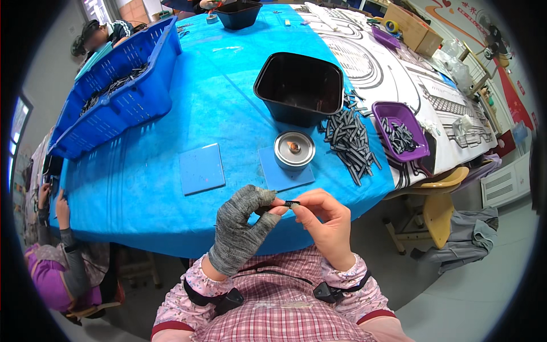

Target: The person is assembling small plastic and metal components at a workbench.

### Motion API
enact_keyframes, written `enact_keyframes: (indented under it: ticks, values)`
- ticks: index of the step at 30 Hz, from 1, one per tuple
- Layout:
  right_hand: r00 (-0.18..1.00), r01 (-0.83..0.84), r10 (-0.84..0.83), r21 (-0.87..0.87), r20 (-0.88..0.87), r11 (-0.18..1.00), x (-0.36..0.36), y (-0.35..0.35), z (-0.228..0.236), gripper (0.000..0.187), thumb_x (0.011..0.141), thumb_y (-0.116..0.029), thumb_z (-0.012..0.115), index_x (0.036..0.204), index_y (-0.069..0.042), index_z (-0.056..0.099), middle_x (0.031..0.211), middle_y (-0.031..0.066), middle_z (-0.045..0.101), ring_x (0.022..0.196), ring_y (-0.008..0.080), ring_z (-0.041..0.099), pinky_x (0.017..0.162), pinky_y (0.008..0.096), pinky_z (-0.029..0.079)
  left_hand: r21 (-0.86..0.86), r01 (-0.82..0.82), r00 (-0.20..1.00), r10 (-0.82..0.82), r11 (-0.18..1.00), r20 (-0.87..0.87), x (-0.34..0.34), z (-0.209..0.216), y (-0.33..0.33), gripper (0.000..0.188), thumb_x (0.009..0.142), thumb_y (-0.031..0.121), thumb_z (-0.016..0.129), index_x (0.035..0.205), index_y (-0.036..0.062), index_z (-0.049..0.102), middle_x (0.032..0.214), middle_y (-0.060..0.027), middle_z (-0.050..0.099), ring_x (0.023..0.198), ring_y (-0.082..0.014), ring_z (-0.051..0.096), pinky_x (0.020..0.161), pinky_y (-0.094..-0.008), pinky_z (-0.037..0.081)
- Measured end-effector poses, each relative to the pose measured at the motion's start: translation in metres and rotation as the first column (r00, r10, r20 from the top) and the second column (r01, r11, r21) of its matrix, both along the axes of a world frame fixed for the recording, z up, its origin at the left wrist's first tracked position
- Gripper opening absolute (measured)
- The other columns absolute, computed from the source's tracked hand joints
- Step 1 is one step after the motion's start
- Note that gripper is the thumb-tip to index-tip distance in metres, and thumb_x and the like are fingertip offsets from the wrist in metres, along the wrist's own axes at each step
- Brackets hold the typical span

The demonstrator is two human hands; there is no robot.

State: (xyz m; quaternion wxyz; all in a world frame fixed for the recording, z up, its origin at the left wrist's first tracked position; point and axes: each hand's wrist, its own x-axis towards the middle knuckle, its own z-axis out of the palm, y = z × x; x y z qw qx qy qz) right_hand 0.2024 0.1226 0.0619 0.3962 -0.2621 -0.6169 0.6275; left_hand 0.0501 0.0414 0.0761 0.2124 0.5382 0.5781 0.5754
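**Left hand (239,225) and right hand (327,225) meet on one small black piece (292,203)**

A blue-covered table (131,194) spreads ahead of the hands, which are raised over its near edge. The blue crate (154,85) stands well ahead and to the left of them, with a heap of dark pieces lying along its inside. A black tub (293,114) sits straight ahead, beyond both hands, its mouth facing up. To the right of the tub, ahead and to the right of the right hand, lies a loose pile of grey-and-black strips (350,145); farther right, a purple tray (415,153) holds more of them.

The left hand wears a grey knit glove that leaves the fingertips bare; the right is bare. Each pinches between thumb and forefinger, and the tips nearly meet.

One flat blue tile (202,169) lies ahead and to the left of the left hand. A second tile (279,180) lies just beyond the fingertips, partly covered by a round metal tin (294,162) with something brownish at its centre.

Smallest is the ridged black piece, held in the fingertips between the two hands.
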Motion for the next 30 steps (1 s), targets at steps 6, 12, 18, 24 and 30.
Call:
enact_keyframes:
  ticks: [6,12,18,24,30]
  values:
    - [0.999,-0.02,0.015,-0.137,-0.037,0.99,0.002,-0.002,0.003,0.011,0.089,-0.011,0.067,0.095,-0.002,0.067,0.089,0.003,0.064,0.069,0.0057,0.059,0.056,0.0186,0.045,0.032,-0.008,0.997,0.006,0.999,0.073,0.006,0.004,0.0,0.017,0.08,0.004,0.073,0.096,0.0024,0.066,0.09,-0.0067,0.065,0.078,-0.0141,0.066,0.067,-0.0257,0.055]
    - [0.998,-0.048,0.041,-0.161,-0.046,0.986,0.002,-0.005,0.004,0.011,0.09,-0.011,0.065,0.095,-0.001,0.067,0.089,0.0034,0.065,0.069,0.0058,0.058,0.057,0.0187,0.045,0.02,-0.031,0.999,0.03,0.999,0.028,0.004,0.007,-0.003,0.015,0.081,0.004,0.072,0.094,0.0026,0.067,0.088,-0.0072,0.065,0.076,-0.014,0.066,0.066,-0.0253,0.055]
    - [0.996,-0.068,0.057,-0.161,-0.074,0.985,0.003,-0.007,0.007,0.013,0.091,-0.012,0.065,0.095,0.0,0.066,0.09,0.0043,0.065,0.071,0.0068,0.058,0.061,0.0198,0.046,0.03,-0.057,0.996,0.059,0.998,-0.066,0.004,0.007,-0.004,0.016,0.079,0.003,0.073,0.094,0.0031,0.067,0.086,-0.0073,0.064,0.075,-0.0146,0.066,0.065,-0.0249,0.054]
    - [0.993,-0.09,0.077,-0.153,-0.085,0.984,0.004,-0.007,0.007,0.013,0.091,-0.012,0.065,0.095,0.0,0.067,0.092,0.0049,0.065,0.072,0.0074,0.058,0.062,0.0204,0.047,0.097,-0.075,0.995,0.081,0.992,-0.062,0.008,0.006,-0.006,0.02,0.078,0.001,0.074,0.096,0.0033,0.066,0.085,-0.0072,0.064,0.072,-0.0136,0.065,0.062,-0.0237,0.054]
    - [0.994,-0.08,0.074,-0.076,-0.079,0.994,0.004,-0.009,0.005,0.011,0.089,-0.011,0.067,0.095,-0.001,0.067,0.092,0.0049,0.065,0.073,0.0067,0.059,0.062,0.02,0.047,0.019,-0.073,0.996,0.072,0.997,0.055,0.007,-0.002,-0.01,0.02,0.078,0.002,0.074,0.095,0.0048,0.064,0.085,-0.0068,0.064,0.072,-0.0135,0.063,0.062,-0.0248,0.051]
